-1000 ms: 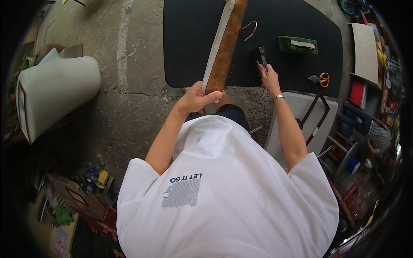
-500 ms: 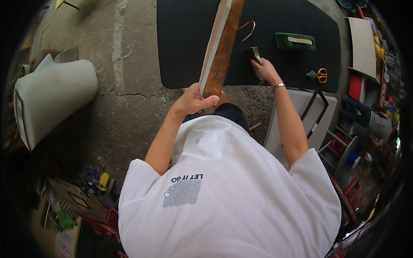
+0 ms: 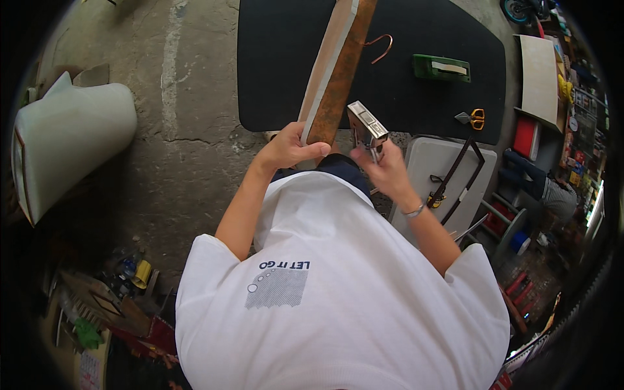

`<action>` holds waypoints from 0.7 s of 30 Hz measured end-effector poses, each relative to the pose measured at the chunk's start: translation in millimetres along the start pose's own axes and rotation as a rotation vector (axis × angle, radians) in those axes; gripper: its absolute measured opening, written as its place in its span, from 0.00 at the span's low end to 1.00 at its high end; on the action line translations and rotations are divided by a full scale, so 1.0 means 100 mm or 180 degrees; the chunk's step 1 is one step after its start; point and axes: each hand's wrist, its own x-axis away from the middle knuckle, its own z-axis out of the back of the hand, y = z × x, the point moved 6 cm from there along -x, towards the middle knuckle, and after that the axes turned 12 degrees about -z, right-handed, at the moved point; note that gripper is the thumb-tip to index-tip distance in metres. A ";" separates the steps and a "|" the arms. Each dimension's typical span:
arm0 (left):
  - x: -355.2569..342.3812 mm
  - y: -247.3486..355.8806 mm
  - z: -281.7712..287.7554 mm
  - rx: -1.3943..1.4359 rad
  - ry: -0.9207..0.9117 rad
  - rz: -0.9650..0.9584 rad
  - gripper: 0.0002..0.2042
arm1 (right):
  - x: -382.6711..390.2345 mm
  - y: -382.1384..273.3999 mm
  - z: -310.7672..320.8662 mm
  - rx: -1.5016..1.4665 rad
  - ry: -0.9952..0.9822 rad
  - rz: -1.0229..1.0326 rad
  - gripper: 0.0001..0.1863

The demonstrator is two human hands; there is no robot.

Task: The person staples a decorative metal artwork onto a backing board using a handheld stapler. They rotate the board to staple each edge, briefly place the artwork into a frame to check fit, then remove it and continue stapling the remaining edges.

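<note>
My left hand is closed round the near end of a long wooden board. A white strip runs along the board's edge, and its broad face is mottled rusty brown. A copper-coloured hook sticks out from its right side. My right hand grips a silver metal staple gun, held just right of the board's near end and apart from it. The fingers round its handle are partly hidden. The board's far end runs out of view at the top.
On the black table lie a green tape dispenser and orange-handled scissors. A grey plastic surface with a hacksaw stands at the right. A big white roll lies left. Another person is at far right.
My right hand has lifted the staple gun off the table and brought it nearer, toward the board's near end. The left hand still holds the board in about the same place.
</note>
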 end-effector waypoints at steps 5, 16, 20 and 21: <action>0.00 0.02 0.04 0.0052 -0.0044 -0.0078 0.11 | 0.07 0.08 -0.43 -0.0942 0.0609 -0.0270 0.29; 0.05 -0.01 0.11 0.0108 -0.0123 -0.0099 0.14 | 0.04 0.12 -0.58 -0.0839 0.0933 -0.0137 0.28; 0.06 0.04 0.12 0.0195 -0.0066 -0.0085 0.14 | 0.09 0.01 -0.59 -0.0573 0.1044 -0.0435 0.27; 0.06 0.04 0.11 0.0228 -0.0070 -0.0079 0.13 | 0.08 0.00 -0.60 -0.0654 0.1019 -0.0226 0.25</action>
